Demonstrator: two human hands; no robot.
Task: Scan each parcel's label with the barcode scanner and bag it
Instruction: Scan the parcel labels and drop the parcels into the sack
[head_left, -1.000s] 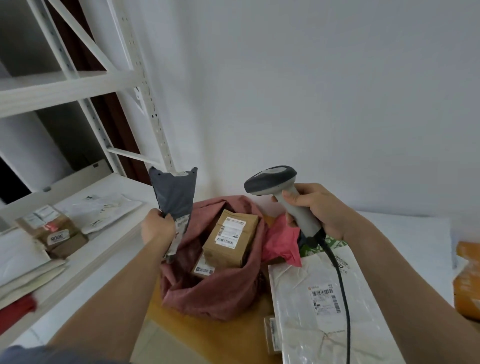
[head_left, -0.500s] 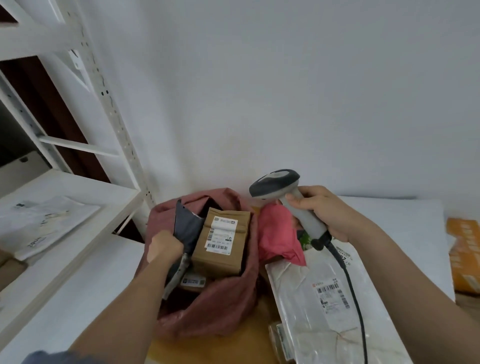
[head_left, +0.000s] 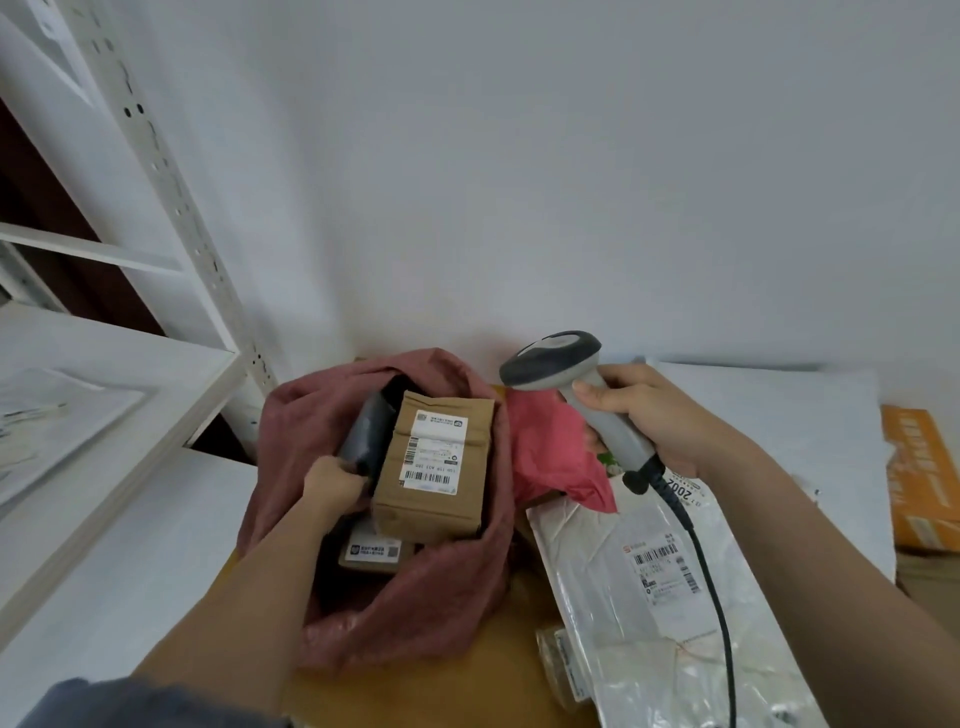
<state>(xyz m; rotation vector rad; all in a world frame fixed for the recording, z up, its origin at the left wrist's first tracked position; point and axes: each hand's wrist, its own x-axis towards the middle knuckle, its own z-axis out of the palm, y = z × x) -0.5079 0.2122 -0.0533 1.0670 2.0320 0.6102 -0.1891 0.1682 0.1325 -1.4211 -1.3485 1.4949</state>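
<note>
An open dusty-red bag (head_left: 452, 587) stands in the middle of the table. Inside it a brown cardboard box (head_left: 434, 467) stands with its white label facing me, and a smaller labelled parcel (head_left: 374, 551) lies below it. My left hand (head_left: 332, 483) is down in the bag and grips a dark grey poly parcel (head_left: 369, 436) squeezed in left of the box. My right hand (head_left: 654, 415) holds the grey barcode scanner (head_left: 566, 374) by its handle, above the bag's right edge. Its black cable (head_left: 711, 582) trails over a white poly mailer (head_left: 654, 597).
White metal shelving (head_left: 156, 156) stands at the left, with flat white mailers (head_left: 47, 415) on its shelf. An orange carton (head_left: 919, 478) sits at the right edge. A bright pink bag (head_left: 550, 452) lies crumpled beside the scanner. A small taped packet (head_left: 561, 660) lies near the front.
My left hand carried the grey parcel from the air beside the shelf down into the red bag. The scanner hand stayed about where it was. The camera view swung right.
</note>
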